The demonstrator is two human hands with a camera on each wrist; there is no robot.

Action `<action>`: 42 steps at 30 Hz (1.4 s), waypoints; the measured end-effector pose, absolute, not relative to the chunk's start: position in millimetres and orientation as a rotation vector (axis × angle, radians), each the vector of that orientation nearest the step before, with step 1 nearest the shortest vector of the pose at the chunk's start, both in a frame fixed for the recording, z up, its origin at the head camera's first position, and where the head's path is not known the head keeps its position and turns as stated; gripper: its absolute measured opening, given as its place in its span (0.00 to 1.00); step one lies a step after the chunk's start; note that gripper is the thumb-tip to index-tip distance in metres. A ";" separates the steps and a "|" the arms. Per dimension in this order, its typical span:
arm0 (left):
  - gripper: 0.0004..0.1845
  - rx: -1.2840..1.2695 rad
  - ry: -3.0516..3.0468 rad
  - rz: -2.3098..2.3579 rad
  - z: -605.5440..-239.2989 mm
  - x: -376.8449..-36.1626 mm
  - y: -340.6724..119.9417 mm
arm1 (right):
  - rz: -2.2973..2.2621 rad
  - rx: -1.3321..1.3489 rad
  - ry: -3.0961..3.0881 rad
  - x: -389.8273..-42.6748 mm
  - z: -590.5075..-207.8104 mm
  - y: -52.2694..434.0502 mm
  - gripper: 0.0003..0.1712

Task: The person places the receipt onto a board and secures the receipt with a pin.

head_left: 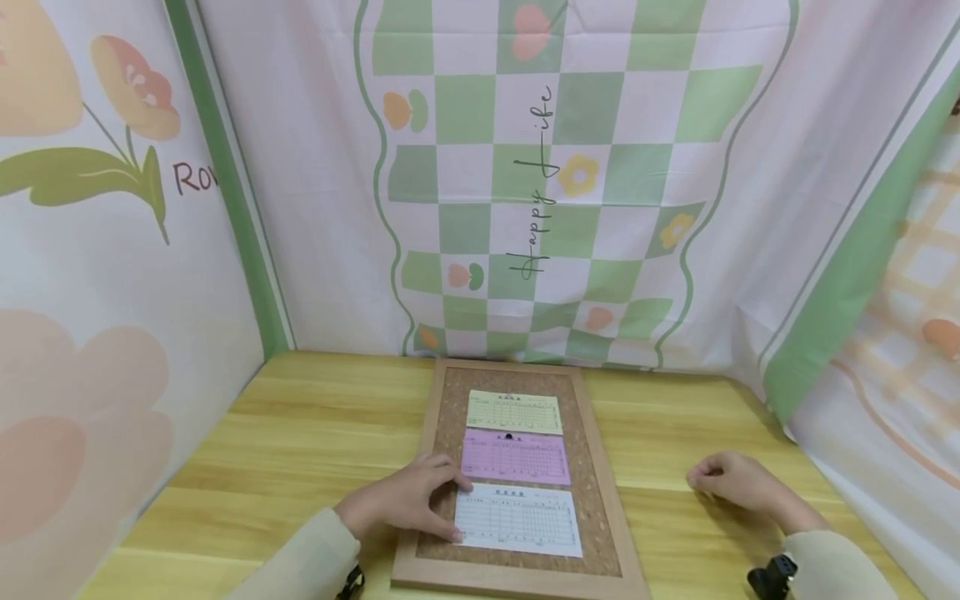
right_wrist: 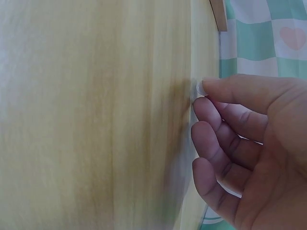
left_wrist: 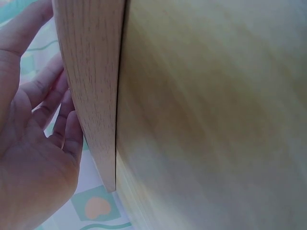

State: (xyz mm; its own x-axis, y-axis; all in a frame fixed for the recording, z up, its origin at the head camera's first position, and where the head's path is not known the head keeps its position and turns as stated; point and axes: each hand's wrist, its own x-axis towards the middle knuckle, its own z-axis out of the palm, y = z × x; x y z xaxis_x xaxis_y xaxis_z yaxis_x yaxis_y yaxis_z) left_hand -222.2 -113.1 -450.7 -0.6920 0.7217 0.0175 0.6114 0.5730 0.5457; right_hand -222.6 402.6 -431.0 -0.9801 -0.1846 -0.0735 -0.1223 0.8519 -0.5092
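Three cards on corkboard, mid desk | left hand flat, fingers relaxed, pressing near white card left edge | right hand right of board, fingers pinching small white pin.

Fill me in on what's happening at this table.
A person sits at a wooden table with a framed cork board lying flat on it. Three slips lie on it: yellow slip, pink slip, white slip. The left hand rests on the white slip's left edge. The right hand rests loosely curled on the table, apart from the board.
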 end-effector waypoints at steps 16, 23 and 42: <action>0.33 1.110 2.590 0.782 -450.5 -223.0 -113.9 | -0.779 -0.280 2.931 -225.8 -430.5 400.1 0.09; 0.33 1.102 2.581 0.793 -449.7 -222.0 -113.7 | -0.770 -0.263 2.942 -227.2 -431.0 397.1 0.09; 0.33 1.104 2.570 0.800 -447.9 -221.4 -112.7 | -0.891 -0.351 2.863 -226.6 -423.9 373.5 0.09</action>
State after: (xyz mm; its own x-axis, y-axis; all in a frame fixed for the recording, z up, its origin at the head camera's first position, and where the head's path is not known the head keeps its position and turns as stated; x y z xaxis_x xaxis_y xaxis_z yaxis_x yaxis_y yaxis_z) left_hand -221.4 -112.7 -447.9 -0.6892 0.7246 0.0028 0.5980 0.5667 0.5668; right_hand -226.6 373.5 -423.9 -0.9656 -0.2559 -0.0472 -0.1838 0.7993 -0.5721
